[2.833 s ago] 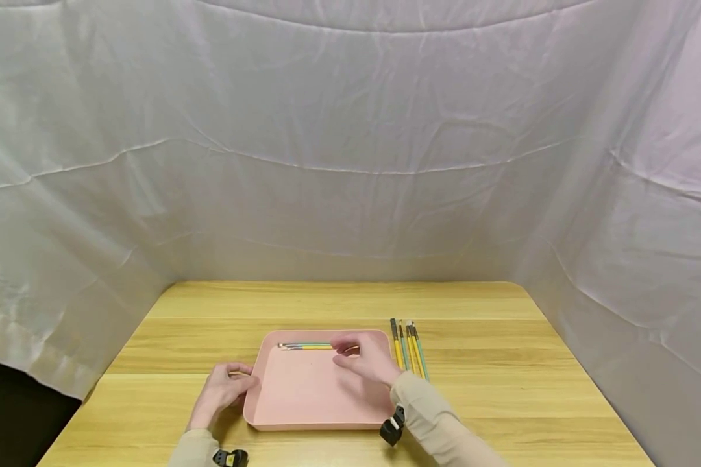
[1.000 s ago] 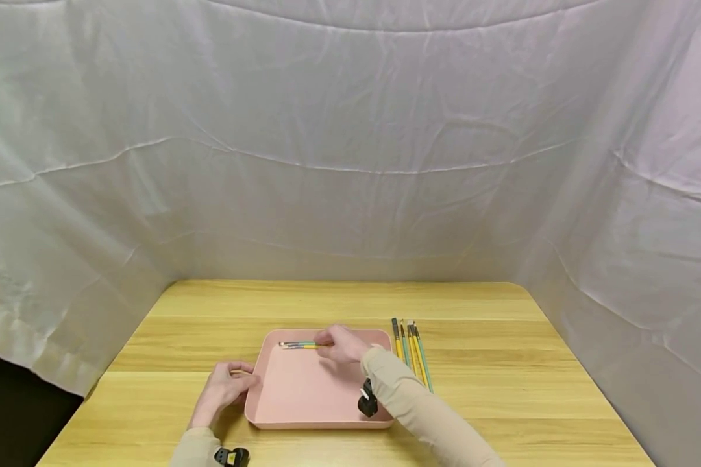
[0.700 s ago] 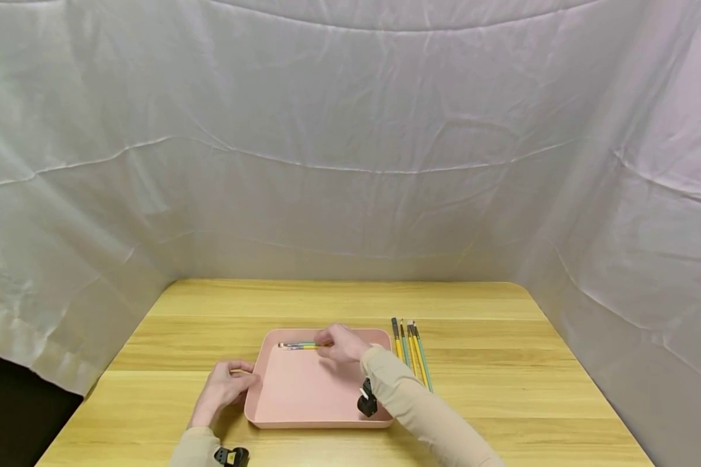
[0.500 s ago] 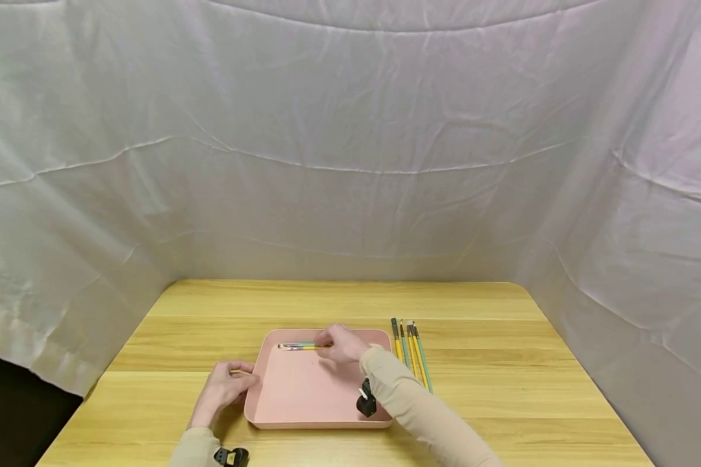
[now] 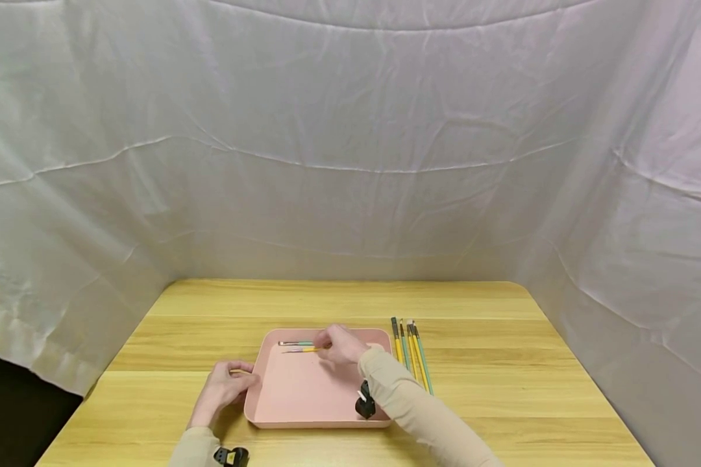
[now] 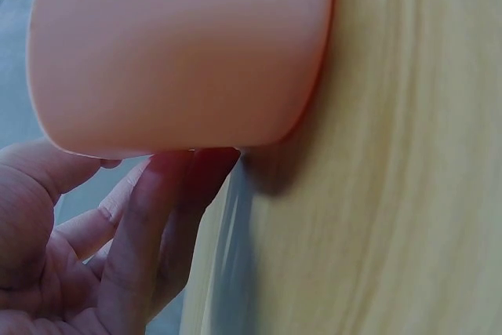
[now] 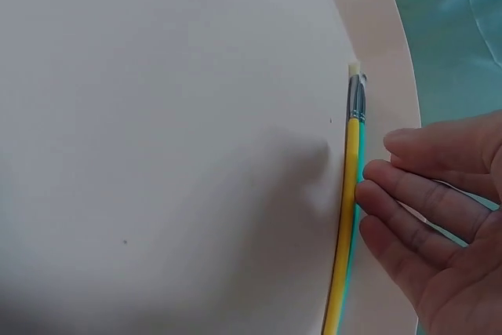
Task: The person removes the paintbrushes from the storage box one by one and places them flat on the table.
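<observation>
A pink tray [image 5: 304, 389] lies on the wooden table, holding a green paintbrush [image 5: 295, 343] and a yellow paintbrush [image 5: 309, 349] along its far side. My right hand [image 5: 343, 345] is over their handles. In the right wrist view, its fingers [image 7: 384, 198] are extended beside the yellow and green handles, with fingertips at the green one. No clear grip on either brush shows. My left hand [image 5: 224, 386] rests against the tray's left edge; in the left wrist view, its fingertips [image 6: 169, 166] touch the outer wall.
Several paintbrushes [image 5: 411, 353] with yellow and green handles lie side by side on the table, right of the tray. My right forearm crosses near them. Pale cloth [image 5: 350, 214] hangs behind the table and along both sides.
My right hand has moved left along the brushes since the oldest frame. Most recently, the yellow brush's tip has shifted toward me, away from the green one. My left hand stays put.
</observation>
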Tool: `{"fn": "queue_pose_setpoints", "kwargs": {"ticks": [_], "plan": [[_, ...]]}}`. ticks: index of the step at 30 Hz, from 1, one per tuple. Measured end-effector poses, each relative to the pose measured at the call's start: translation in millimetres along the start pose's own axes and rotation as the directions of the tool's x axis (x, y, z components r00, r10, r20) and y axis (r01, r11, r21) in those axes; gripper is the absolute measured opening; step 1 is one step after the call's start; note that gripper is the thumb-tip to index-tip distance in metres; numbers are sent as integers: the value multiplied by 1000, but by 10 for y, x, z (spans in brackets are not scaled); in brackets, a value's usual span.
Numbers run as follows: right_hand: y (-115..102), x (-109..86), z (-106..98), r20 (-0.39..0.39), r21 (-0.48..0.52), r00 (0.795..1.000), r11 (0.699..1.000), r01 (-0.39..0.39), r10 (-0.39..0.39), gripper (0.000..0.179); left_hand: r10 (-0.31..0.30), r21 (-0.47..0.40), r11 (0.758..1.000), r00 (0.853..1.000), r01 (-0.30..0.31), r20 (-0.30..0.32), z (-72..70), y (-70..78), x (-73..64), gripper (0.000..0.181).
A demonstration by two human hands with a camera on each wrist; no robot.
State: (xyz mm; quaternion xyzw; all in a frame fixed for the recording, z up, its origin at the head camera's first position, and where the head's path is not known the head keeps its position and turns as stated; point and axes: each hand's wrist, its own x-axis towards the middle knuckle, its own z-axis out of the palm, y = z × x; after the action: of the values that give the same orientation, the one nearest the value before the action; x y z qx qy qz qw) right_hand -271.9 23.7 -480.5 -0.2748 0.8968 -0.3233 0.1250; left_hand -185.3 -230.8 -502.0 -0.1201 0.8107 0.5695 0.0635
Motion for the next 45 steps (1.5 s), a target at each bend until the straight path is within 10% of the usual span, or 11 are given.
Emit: {"fn": "queue_pose_setpoints", "kwargs": {"ticks": [16, 45], "plan": [[38, 24, 65, -141, -100, 983, 986, -135, 120, 31, 4, 5, 1000, 1000, -4, -5, 2, 10, -7, 32], [41, 43, 75, -110, -221, 992, 971, -90, 67, 34, -4, -5, 1000, 1000, 4, 4, 0, -3, -2, 30]]}}
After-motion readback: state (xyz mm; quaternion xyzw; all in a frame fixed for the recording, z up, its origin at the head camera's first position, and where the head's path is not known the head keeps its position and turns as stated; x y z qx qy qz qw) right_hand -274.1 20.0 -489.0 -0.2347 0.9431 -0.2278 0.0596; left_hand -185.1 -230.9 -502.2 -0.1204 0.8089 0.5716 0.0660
